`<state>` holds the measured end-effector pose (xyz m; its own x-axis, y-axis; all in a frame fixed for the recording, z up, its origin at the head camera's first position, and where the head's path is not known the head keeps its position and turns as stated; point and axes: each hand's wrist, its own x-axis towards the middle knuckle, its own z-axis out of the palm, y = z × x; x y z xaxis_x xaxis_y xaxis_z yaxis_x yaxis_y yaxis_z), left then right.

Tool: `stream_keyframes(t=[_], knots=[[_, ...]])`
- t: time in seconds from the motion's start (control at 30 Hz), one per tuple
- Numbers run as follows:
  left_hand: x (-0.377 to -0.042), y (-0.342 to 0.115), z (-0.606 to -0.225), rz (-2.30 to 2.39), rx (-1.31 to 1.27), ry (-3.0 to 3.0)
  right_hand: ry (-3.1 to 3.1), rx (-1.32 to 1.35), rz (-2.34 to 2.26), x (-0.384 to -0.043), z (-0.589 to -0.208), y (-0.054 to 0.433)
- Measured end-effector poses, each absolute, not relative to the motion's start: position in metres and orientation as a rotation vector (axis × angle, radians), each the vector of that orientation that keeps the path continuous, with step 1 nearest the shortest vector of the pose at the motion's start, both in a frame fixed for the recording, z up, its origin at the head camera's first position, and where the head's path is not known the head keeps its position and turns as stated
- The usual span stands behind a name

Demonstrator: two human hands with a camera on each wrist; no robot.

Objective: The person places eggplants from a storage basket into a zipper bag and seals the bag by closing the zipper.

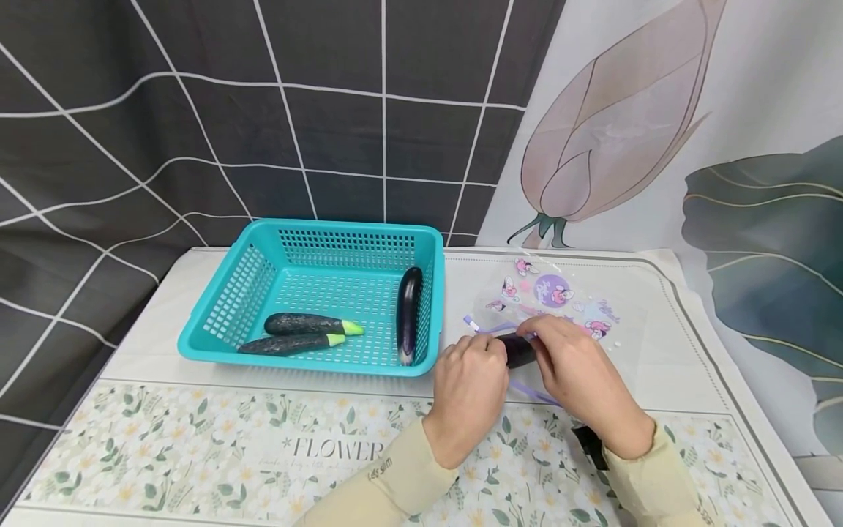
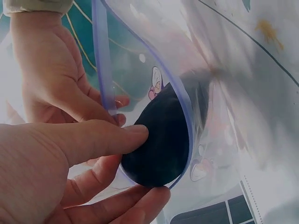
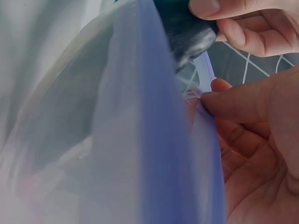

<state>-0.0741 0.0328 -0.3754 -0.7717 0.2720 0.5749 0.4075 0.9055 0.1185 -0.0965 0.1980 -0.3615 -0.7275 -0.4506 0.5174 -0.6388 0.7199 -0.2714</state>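
Note:
My left hand [image 1: 470, 391] holds a dark eggplant [image 1: 518, 351] between thumb and fingers. One end of it sits inside the mouth of a clear zip bag [image 1: 622, 366] with cartoon prints; in the left wrist view, the purple-edged opening surrounds the eggplant [image 2: 161, 144]. My right hand [image 1: 586, 369] pinches the bag's purple edge, with thumb and fingers on the rim [image 3: 205, 109] in the right wrist view. The bag lies on the table, its printed side up. Part of the eggplant is hidden by the hands in the head view.
Left of the hands stands a teal plastic basket [image 1: 329, 228]. It contains a long eggplant [image 1: 409, 315] and two dark, green-tipped zucchini-like vegetables [image 1: 306, 323]. Beneath everything is a white table cover with a floral band [image 1: 230, 454]. Behind hang a dark grid cloth [image 1: 329, 132] and a flower-print curtain [image 1: 626, 124].

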Motion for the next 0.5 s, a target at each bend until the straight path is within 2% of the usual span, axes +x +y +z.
stream_keyframes(t=[0.5], knots=[[-0.0744,0.0347,-0.3773,-0.307,-0.514,-2.523,-2.507,0.821,0.646,-0.0955,-0.3590,0.1995]])
